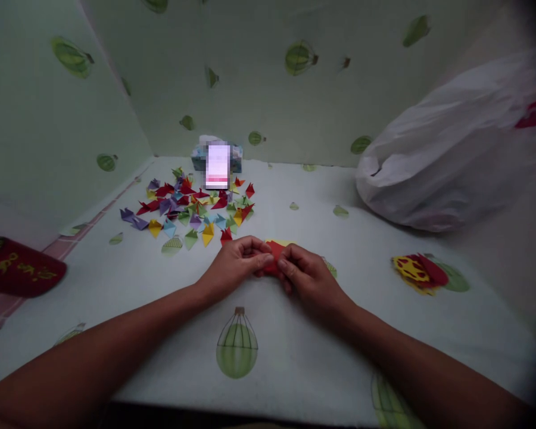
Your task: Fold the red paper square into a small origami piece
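Between my two hands, above the middle of the table, is a small piece of red origami paper [274, 249]. My left hand [245, 259] pinches its left side with thumb and fingers. On the other side my right hand [306, 268] grips the same paper, also with thumb against fingers. The fingers hide most of the paper, so its folds cannot be made out. A strip of yellow paper [287, 242] shows just behind the red piece. Beyond my left hand lies a spread of small folded paper birds [192, 205] in several colours.
A lit phone [217, 165] leans against a tissue box [237, 156] at the back. To the right stands a white plastic bag [433, 161], with red and yellow paper cutouts [413, 271] nearer me. A red container [24, 268] lies at the left edge. Balloon-patterned covering [183, 357] lines table and walls.
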The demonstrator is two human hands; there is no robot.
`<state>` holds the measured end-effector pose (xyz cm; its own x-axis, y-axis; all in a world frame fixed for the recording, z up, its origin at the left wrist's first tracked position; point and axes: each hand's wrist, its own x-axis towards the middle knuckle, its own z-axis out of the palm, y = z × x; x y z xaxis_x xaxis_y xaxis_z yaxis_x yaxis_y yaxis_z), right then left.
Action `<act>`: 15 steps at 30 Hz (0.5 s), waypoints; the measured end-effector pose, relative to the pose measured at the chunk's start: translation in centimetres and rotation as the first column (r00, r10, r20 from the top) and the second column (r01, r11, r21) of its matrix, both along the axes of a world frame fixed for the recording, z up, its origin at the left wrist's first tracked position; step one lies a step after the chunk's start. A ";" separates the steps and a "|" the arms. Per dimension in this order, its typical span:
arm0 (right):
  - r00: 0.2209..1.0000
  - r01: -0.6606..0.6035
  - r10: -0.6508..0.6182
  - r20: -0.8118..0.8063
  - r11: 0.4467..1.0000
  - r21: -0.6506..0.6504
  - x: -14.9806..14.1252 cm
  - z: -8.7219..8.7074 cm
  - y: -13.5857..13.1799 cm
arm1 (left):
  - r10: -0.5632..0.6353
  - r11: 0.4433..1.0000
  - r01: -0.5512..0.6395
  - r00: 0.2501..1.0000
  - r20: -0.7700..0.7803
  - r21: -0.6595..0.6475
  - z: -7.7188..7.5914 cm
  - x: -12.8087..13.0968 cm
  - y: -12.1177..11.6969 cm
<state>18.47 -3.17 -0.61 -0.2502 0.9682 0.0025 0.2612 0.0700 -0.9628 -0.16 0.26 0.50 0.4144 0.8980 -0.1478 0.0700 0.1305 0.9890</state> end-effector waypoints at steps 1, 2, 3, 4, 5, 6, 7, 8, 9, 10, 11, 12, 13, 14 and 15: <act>1.000 -0.013 0.013 0.020 1.000 0.003 0.1 0.1 0.0 | -0.030 1.000 0.030 0.999 -0.033 0.001 0.1 0.0 0.0; 0.999 -0.022 0.022 0.035 1.000 0.006 0.1 0.2 0.0 | -0.052 0.999 0.053 0.997 -0.061 0.008 0.2 -0.1 0.1; 0.999 -0.027 0.027 0.046 1.000 0.008 0.1 0.3 0.1 | -0.061 0.998 0.063 0.995 -0.080 0.023 0.3 -0.1 0.0; 0.998 -0.029 0.028 0.053 1.000 0.011 0.1 0.4 0.1 | -0.059 0.997 0.062 0.994 -0.090 0.040 0.4 0.0 0.0; 0.998 -0.026 0.025 0.057 0.999 0.017 0.1 0.5 0.1 | -0.049 0.997 0.054 0.994 -0.093 0.058 0.4 0.0 0.0; 0.998 -0.024 0.022 0.061 0.999 0.027 0.2 0.6 0.1 | -0.036 0.997 0.043 0.995 -0.095 0.071 0.4 0.0 -0.1; 0.998 -0.022 0.019 0.067 0.999 0.036 0.2 0.6 0.2 | -0.027 0.996 0.035 0.995 -0.098 0.079 0.4 0.1 -0.2; 0.997 -0.022 0.019 0.073 0.999 0.044 0.3 0.7 0.2 | -0.022 0.996 0.031 0.994 -0.105 0.079 0.4 0.1 -0.2; 0.997 -0.023 0.020 0.076 0.999 0.049 0.3 0.7 0.3 | -0.018 0.997 0.026 0.994 -0.110 0.077 0.3 0.2 -0.2; 0.997 -0.028 0.025 0.076 0.999 0.044 0.4 0.7 0.3 | -0.014 0.997 0.022 0.993 -0.113 0.071 0.3 0.2 -0.2; 0.997 -0.033 0.031 0.071 0.999 0.026 0.5 0.6 0.4 | -0.010 0.998 0.018 0.994 -0.111 0.065 0.3 0.1 -0.2; 0.997 -0.034 0.034 0.062 0.999 0.001 0.6 0.6 0.4 | -0.007 0.998 0.013 0.994 -0.106 0.060 0.2 0.1 -0.2; 0.998 -0.029 0.030 0.048 0.999 -0.025 0.7 0.5 0.5 | -0.002 0.998 0.007 0.995 -0.099 0.057 0.2 0.1 -0.1; 0.999 -0.021 0.022 0.028 0.999 -0.046 0.7 0.4 0.5 | 0.004 0.998 0.001 0.996 -0.094 0.056 0.2 0.0 0.0; 1.000 -0.013 0.014 0.006 0.998 -0.058 0.7 0.3 0.5 | 0.009 0.998 -0.004 0.996 -0.089 0.055 0.2 0.0 0.0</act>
<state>19.21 -2.63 -0.28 -0.2630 0.9632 -0.0551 0.2668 0.0177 -0.9636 -0.18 0.26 0.73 0.3956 0.9085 -0.1344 0.1579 0.0769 0.9845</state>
